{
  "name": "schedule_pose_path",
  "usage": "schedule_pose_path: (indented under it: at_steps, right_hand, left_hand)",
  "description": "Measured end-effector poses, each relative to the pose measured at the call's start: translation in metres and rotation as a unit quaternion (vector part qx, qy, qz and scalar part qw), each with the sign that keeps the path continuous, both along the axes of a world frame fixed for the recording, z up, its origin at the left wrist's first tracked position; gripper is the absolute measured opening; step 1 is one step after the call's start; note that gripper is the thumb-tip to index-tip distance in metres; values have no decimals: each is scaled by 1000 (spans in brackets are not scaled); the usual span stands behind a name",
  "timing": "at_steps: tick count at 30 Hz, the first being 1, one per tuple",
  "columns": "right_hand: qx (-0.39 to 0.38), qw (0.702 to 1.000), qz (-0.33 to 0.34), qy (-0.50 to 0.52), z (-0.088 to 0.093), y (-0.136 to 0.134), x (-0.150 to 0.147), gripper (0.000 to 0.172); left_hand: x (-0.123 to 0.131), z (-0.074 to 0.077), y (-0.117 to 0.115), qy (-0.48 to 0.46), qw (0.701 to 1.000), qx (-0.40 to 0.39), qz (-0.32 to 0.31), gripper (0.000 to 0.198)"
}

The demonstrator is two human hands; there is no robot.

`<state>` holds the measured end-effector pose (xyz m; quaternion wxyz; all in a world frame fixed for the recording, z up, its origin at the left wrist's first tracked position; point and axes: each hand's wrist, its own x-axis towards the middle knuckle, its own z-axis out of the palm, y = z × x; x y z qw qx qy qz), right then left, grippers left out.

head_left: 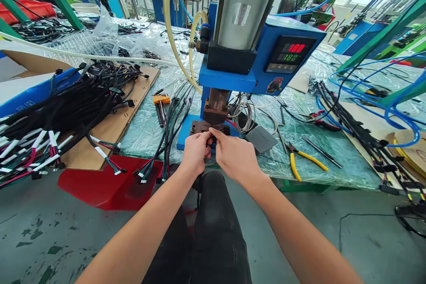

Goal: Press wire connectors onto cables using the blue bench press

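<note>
My left hand [196,148] and my right hand [234,153] meet at the front of a blue pneumatic press [229,80]. Both are closed, fingertips pinched together just before the dark metal die [199,126] on the press base. A small dark piece shows between the fingers; its kind is hidden. Above the die hangs the press head [215,111], with a gap between them. The control box [288,55] displays red and green digits. Several black cables [178,115] with white connectors lie left of the press, hanging over the table edge.
A big bundle of black cables [66,102] rests on cardboard [100,142] at left. Yellow-handled cutters [304,159], a pen-like tool [322,151] and red-handled pliers [322,120] lie right of the press. More cables [362,135] line the right edge. A red stool or bin [103,186] stands below.
</note>
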<state>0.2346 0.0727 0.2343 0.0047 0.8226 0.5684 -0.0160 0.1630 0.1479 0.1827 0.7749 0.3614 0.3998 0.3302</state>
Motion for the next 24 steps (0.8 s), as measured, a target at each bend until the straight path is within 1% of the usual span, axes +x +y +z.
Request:
schedule_pose_path:
  at_steps: [11,14,16,18,20,22,24]
  right_hand:
    - [56,998,16,12,-9,-10,3,52]
    - [106,994,11,27,-13,-22,7,49]
    - [156,987,-13,38,-17,-33,14,45]
    - [213,975,-51,44,-20,-45,22,41]
    - [250,965,-67,43,-23,-54,27,38]
    - [248,967,-49,38,-22,-57,25,38]
    - [202,979,-11,31,-19,-51,17,41]
  left_hand:
    - [0,-1,-1,-9,1000,6,4,20]
    - [0,-1,-1,-5,1000,1,3,19]
    - [0,-1,0,-3,1000,-2,4,19]
    - [-1,-2,0,0,1000,-2,3,19]
    - [-1,-2,1,3,1000,-1,0,19]
    - [-1,-1,0,6,1000,-2,2,19]
    - [0,0,0,6,1000,-2,8,19]
